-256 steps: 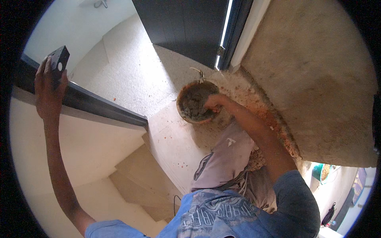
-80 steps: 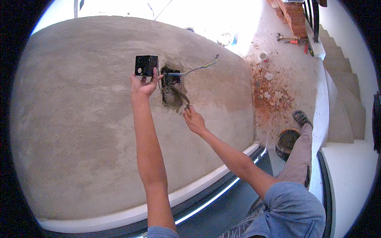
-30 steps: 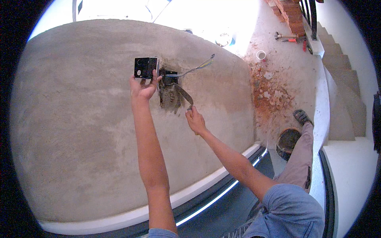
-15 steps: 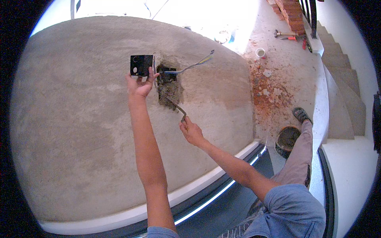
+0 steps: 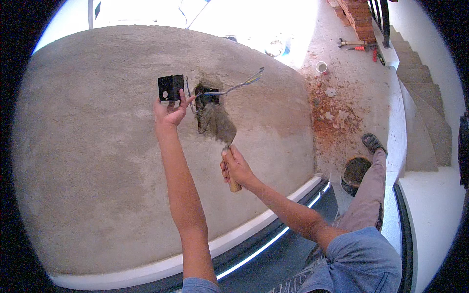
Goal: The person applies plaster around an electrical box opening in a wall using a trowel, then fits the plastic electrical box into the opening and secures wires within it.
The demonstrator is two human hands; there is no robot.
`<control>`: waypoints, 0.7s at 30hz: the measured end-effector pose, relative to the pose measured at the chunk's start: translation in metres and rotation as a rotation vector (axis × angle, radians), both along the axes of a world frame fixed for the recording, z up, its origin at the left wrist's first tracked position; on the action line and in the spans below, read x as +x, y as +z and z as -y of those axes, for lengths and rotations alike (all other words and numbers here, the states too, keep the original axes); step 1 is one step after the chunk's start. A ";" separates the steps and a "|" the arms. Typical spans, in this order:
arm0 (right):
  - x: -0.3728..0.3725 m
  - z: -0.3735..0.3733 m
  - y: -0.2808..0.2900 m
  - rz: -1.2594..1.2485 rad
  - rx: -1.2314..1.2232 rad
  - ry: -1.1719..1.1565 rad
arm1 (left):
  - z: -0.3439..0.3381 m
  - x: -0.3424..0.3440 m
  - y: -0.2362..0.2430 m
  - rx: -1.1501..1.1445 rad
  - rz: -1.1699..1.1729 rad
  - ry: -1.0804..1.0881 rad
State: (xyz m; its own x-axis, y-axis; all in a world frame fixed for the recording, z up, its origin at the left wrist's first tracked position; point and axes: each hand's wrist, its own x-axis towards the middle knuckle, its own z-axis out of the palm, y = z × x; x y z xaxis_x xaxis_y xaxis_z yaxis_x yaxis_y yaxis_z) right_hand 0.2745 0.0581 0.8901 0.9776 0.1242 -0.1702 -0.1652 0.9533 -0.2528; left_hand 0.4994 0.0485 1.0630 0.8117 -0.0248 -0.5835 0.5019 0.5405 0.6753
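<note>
My left hand (image 5: 171, 110) grips a black electrical back box (image 5: 170, 88) from below, just left of a recess (image 5: 199, 105) cut in the grey plastered wall (image 5: 117, 161). The fingers of my right hand (image 5: 237, 167) are wrapped round the wooden handle of a trowel (image 5: 221, 128). Its mortar-coated blade lies over the lower part of the recess. A second black box (image 5: 211, 96) is set in the upper part. Several thin wires (image 5: 243, 84) stick out of the recess to the right.
On the floor to the right stands a bucket of mortar (image 5: 356, 172) beside my leg. Reddish rubble (image 5: 332, 113) is scattered farther off, near a white cup (image 5: 321, 67). A hammer (image 5: 352, 43), bricks (image 5: 356, 19) and stairs (image 5: 415, 73) are beyond.
My right hand has turned the trowel, so its blade now shows broadside and its handle points down. The box in my left hand sits slightly lower and is tilted differently.
</note>
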 end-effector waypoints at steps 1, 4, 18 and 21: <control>0.002 0.004 0.010 -0.025 -0.082 -0.112 | -0.002 0.000 0.001 0.009 0.007 0.005; 0.022 0.002 0.021 -0.076 -0.273 -0.478 | 0.001 -0.004 -0.002 0.013 0.031 -0.010; 0.086 -0.067 0.003 -0.237 -0.669 -0.479 | -0.012 0.002 -0.005 -0.065 0.024 0.001; 0.050 -0.051 -0.034 -0.265 -0.822 -0.328 | -0.022 0.001 -0.005 -0.058 0.047 0.002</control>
State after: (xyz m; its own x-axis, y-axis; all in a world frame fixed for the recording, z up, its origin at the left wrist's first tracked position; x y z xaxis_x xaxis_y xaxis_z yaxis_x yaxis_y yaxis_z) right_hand 0.3240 0.1086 0.8557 0.8588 -0.4114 -0.3053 -0.0674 0.5001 -0.8634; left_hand 0.5003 0.0709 1.0576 0.8385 -0.0556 -0.5420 0.4688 0.5807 0.6656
